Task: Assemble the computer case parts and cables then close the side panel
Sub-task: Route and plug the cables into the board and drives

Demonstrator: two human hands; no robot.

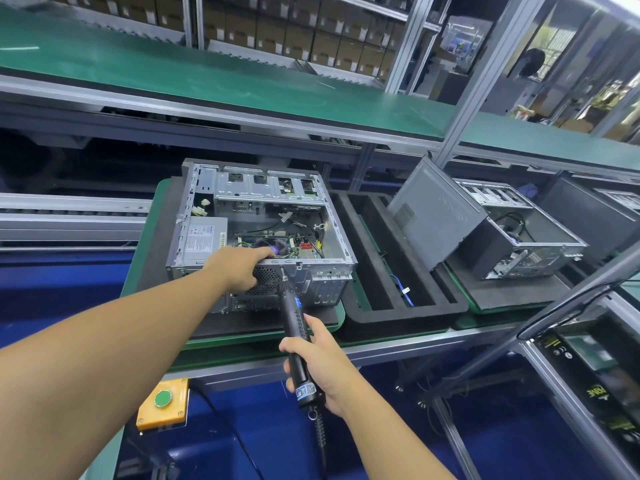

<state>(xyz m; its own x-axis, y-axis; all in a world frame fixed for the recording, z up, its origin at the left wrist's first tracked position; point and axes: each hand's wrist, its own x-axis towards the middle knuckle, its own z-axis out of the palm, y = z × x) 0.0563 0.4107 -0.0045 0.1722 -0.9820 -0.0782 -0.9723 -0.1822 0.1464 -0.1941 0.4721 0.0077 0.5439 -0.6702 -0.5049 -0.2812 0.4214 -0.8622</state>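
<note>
An open computer case (332, 216) lies on its side on a green-edged pallet, its power supply (204, 240), motherboard and cables showing. My left hand (239, 266) grips the near top edge of the case above the rear fan grille (268, 278); its fingers reach over the rim. My right hand (317, 362) holds a black electric screwdriver (294, 327) with its bit against the case's rear face beside the grille. A grey side panel (433, 216) leans against a second case at the right.
A black foam tray (356, 258) with slots and a blue cable sits right of the pallet. A second open case (526, 237) stands further right. A yellow box with a green button (162, 403) hangs below the conveyor rail. Cartons fill shelves behind.
</note>
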